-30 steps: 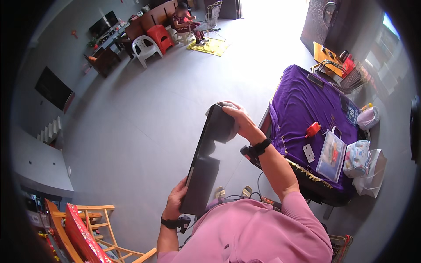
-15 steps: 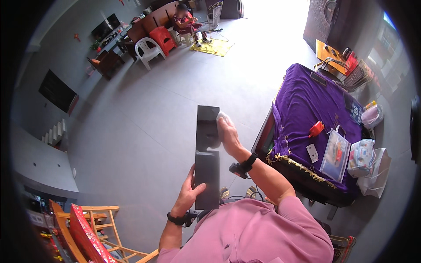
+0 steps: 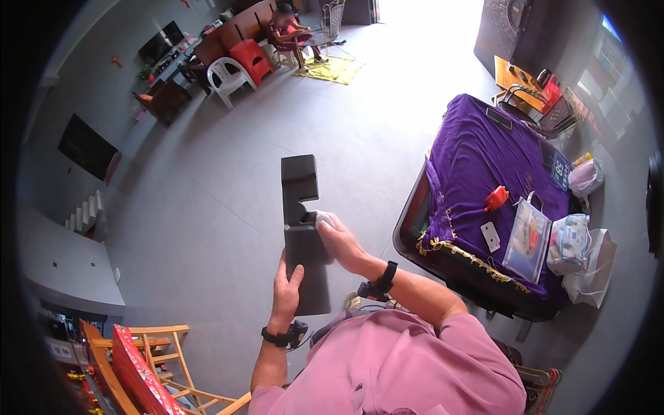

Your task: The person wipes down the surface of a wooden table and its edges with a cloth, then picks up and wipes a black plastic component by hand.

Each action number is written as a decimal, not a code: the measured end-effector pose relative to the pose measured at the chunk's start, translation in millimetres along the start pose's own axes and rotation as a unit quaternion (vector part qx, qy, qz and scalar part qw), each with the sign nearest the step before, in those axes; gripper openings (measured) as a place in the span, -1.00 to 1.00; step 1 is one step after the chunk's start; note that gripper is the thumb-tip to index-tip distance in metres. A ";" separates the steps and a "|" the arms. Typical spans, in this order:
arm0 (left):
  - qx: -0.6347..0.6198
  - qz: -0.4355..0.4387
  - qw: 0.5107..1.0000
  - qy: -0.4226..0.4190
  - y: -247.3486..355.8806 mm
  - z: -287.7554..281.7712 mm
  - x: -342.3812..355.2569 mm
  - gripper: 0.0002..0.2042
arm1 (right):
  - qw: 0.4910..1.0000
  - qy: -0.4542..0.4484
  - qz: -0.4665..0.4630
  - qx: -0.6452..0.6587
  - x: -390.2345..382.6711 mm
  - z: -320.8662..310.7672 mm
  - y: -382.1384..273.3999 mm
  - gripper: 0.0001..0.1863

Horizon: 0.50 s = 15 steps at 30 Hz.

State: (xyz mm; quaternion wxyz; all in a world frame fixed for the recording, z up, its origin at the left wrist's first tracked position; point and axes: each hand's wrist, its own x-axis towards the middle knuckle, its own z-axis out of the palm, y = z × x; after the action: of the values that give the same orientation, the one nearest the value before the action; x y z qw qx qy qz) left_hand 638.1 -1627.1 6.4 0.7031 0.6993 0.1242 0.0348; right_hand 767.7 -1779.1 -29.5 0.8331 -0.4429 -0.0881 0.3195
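Note:
A long dark grey, box-shaped piece (image 3: 308, 270) with a notch in its upper half is held upright in front of my body. My left hand (image 3: 285, 294) grips its lower part from the left, thumb across the front face. At the notch's edge my right hand (image 3: 340, 243) pinches a small white cloth or tissue (image 3: 322, 218) against the piece's right side. The right fingertips are partly hidden behind the cloth and the piece. What kind of thing the dark piece is, I cannot make out.
To the right stands a table with a purple cloth (image 3: 470, 152), bearing a red pouch (image 3: 496, 198), a white card (image 3: 490, 236), a clear folder (image 3: 527, 238) and bags. A wooden frame (image 3: 176, 346) is at lower left. Beyond are a white chair (image 3: 228, 79) and a seated person (image 3: 285, 33).
The dark piece has shifted left and turned slightly. My right hand with the white cloth has come down from the upper end to the notch near the middle.

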 end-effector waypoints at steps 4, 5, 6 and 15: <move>0.098 0.044 0.993 0.054 -0.4 9.6 5.1 -0.45 | 0.999 0.019 0.023 0.026 -9.2 -0.3 22.0 -0.47; 0.137 0.052 0.987 0.065 1.7 11.0 6.8 -0.44 | 0.997 -0.027 0.063 0.033 -12.8 -5.9 27.0 -0.42; 0.147 0.055 0.983 0.092 -1.3 9.8 10.1 -0.42 | 0.994 -0.058 0.079 0.049 -15.8 -6.2 32.1 -0.41; 0.166 0.051 0.967 0.186 0.0 -17.0 25.1 -0.35 | 0.967 -0.166 0.188 0.035 -23.6 -8.2 39.8 -0.42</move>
State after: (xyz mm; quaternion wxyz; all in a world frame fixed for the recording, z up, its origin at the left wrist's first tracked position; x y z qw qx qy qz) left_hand 658.6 -1604.9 3.4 0.5388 0.7929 0.2213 0.1791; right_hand 734.7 -1783.1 -62.7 0.7467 -0.3626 -0.1290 0.5425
